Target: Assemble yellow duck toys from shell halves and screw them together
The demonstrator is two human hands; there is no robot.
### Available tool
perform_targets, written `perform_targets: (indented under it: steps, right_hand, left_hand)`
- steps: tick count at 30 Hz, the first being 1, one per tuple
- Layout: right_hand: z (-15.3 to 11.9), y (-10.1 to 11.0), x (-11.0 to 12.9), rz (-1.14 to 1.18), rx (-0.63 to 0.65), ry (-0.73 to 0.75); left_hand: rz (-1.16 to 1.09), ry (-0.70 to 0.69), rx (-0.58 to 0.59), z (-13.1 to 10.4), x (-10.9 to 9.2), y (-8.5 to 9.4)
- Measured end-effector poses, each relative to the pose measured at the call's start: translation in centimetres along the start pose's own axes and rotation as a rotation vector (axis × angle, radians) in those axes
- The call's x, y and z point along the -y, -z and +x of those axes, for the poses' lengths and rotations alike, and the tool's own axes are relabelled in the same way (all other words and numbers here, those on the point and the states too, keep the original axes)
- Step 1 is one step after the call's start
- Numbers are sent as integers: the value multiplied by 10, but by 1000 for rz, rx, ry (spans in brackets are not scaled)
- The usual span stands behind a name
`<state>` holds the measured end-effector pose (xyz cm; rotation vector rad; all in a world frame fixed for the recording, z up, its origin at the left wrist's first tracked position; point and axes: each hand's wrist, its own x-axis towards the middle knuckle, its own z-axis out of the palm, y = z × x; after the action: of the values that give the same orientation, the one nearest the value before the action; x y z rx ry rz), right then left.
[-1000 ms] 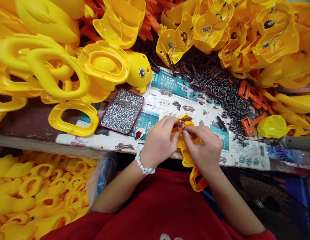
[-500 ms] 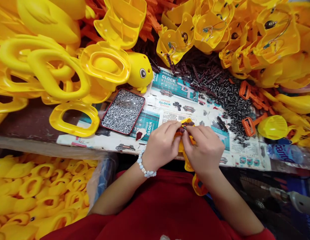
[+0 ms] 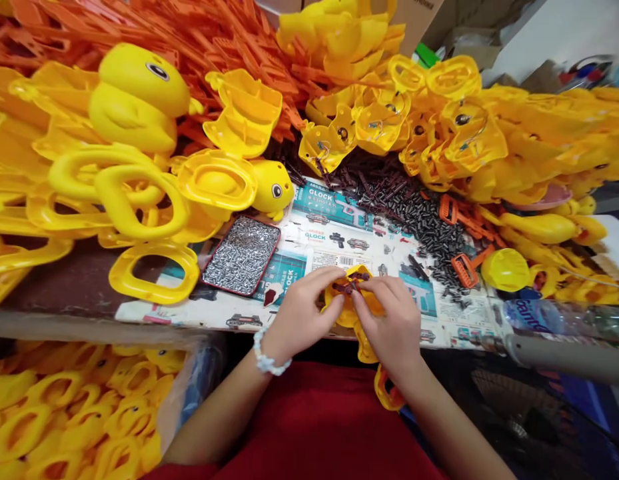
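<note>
A brown table (image 3: 84,280) carries printed cardboard (image 3: 309,230), a tray of silvery screws (image 3: 243,257) and piled yellow plastic parts (image 3: 119,190).

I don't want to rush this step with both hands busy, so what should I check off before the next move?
1. Yellow shell supported: ok, the left hand and right hand are both at it.
2. Dark red part fully seated: cannot tell, the fingers partly cover it.
3. Fingers clear of that part: not ok, fingertips of both hands are at it.
4. Screws contained: ok, they lie in the red-rimmed tray left of the hands.
5. Grey tool away from the hands: ok, it is off to the right.
6. Grey tool clear of the bottle: cannot tell from this view.
</note>
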<state>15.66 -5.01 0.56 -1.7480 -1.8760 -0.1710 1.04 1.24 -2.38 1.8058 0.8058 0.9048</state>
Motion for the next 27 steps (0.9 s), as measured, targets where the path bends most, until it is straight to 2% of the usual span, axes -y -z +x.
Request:
perform_targets:
  steps: [4, 7, 15, 19, 21, 24, 25, 27]
  right_hand:
    - [-14, 0, -3, 44, 53, -36]
    - [-27, -1, 3, 57, 62, 15]
    - [-37, -2, 15, 34, -14, 76]
    - [-39, -1, 20, 37, -27, 90]
    - [-32, 5, 18, 45, -4, 103]
    - [-3, 18, 1, 161, 94, 69]
    - [10, 22, -8, 241, 75, 14]
    - [37, 26, -26, 390, -87, -116]
  left_hand:
    - [-370, 249, 136, 3, 3, 17]
    - [-484, 352, 221, 2, 4, 23]
    - [-383, 267, 276, -1, -7, 35]
    - [-300, 168, 234, -1, -9, 34]
    - [-316, 155, 213, -2, -10, 33]
    - [-478, 236, 108, -3, -11, 32]
    - [-559, 265, 69, -4, -10, 31]
    - [-701, 298, 69, -9, -8, 27]
